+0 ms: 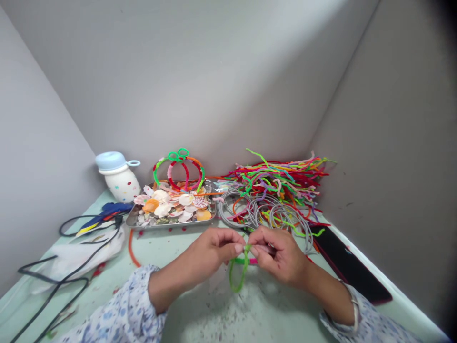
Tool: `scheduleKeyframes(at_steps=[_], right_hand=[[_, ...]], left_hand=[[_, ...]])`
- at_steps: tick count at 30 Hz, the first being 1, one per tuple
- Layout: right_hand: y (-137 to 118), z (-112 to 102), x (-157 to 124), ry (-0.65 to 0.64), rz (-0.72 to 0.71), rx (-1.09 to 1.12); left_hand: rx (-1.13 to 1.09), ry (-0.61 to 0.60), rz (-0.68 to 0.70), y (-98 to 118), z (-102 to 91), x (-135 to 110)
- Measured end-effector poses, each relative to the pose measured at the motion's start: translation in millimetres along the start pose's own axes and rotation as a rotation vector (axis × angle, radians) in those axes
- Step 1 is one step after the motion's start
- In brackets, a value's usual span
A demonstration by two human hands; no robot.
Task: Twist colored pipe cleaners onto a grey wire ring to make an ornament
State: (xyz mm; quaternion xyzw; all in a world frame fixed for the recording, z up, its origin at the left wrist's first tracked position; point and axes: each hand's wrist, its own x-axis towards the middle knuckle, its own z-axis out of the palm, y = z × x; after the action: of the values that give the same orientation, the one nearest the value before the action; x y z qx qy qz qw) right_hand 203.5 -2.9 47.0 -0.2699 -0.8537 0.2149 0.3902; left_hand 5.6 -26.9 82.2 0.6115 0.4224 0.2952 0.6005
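Note:
A light green pipe cleaner is bent into a loop that hangs below my fingertips, just above the table. My left hand pinches it between thumb and forefinger. From the other side, my right hand grips it close by, the two hands almost touching. A short pink and green piece shows behind the loop; whether it joins the loop I cannot tell. Beyond my hands lie several grey wire rings and a heap of coloured pipe cleaners.
A metal tray of seashells stands at the back, with pipe-cleaner-wrapped rings upright on it. To its left are a white bottle with a blue lid, a plastic bag and a black cable. A dark flat phone-like slab lies right.

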Motion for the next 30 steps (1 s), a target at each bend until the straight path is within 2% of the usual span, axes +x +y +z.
scheduleKeyframes(at_steps=[3, 7, 13, 17, 24, 30], right_hand=[[0, 0, 0, -0.007, 0.018, 0.018], [4, 2, 0, 0.000, 0.099, 0.064], [11, 5, -2, 0.022, 0.158, 0.140], [8, 7, -2, 0.027, 0.151, 0.132], [7, 7, -1, 0.009, 0.182, 0.182], [9, 7, -2, 0.004, 0.231, 0.205]], left_hand=[[0.004, -0.019, 0.005, -1, -0.6, 0], [0.047, 0.023, 0.053, -3, 0.7, 2], [0.421, 0.225, 0.285, -10, 7.6, 0], [0.559, 0.301, 0.391, -16, 10.2, -1], [0.613, 0.371, 0.497, -19, 8.8, 1], [0.673, 0.365, 0.558, -22, 6.8, 1]])
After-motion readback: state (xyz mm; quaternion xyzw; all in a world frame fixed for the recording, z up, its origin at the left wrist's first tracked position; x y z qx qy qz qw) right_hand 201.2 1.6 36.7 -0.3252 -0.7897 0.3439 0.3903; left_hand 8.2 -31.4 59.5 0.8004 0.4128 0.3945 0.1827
